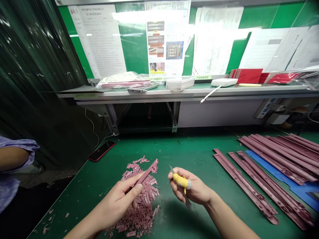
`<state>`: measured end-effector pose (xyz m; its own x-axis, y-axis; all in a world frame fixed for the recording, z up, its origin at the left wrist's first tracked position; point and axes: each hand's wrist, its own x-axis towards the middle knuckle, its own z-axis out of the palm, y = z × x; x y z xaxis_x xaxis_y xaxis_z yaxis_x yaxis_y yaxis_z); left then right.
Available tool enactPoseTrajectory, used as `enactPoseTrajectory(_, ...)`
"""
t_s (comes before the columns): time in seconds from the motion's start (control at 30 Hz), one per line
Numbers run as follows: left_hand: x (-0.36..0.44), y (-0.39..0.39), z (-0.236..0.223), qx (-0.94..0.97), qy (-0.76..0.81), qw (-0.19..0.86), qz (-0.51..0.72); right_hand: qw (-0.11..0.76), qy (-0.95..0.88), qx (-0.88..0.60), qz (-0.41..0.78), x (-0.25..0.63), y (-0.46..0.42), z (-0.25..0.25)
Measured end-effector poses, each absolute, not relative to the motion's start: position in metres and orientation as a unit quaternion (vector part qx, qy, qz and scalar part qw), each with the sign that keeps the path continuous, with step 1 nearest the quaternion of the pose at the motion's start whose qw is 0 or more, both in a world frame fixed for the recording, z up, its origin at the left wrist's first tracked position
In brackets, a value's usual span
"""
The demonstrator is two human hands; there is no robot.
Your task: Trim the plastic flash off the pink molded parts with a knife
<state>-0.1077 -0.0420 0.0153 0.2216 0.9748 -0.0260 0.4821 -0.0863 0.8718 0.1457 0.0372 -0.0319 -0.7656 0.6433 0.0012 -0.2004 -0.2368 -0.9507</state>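
Left hand (123, 197): fingers pinching a pink strip (147, 172), held over the scrap pile (143, 207). Right hand (193, 189): fingers closed round a slim blade (186, 201), tip apart from the strip. Likely risk: a slip gouging strip or nicking fingers. Open worktop (189, 149) ahead; phone (102, 151) at left edge, long pink pieces (245, 187) bounding the right.

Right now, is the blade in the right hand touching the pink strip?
No, green table shows between the blade and the pink strip in the left hand.
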Motion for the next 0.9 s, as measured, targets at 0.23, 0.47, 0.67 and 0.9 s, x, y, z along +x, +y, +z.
enactPoseTrajectory(0.23, -0.125, -0.011, 0.044, 0.88, 0.443, 0.016, 0.17, 0.322, -0.89, -0.316, 0.067, 0.134, 0.038, 0.001)
enactPoseTrajectory(0.47, -0.123, -0.008, 0.088, 0.922, 0.345, -0.172, 0.027, 0.307, -0.908, -0.263, -0.109, 0.134, 0.046, 0.015)
enactPoseTrajectory(0.67, -0.119, -0.016, 0.1, 0.923, 0.327, -0.2, 0.036, 0.316, -0.911, -0.22, -0.149, 0.141, 0.042, 0.022)
enactPoseTrajectory(0.9, -0.12, -0.035, 0.086, 0.91, 0.366, -0.124, 0.151, 0.347, -0.899, -0.224, -0.144, 0.143, 0.034, 0.024)
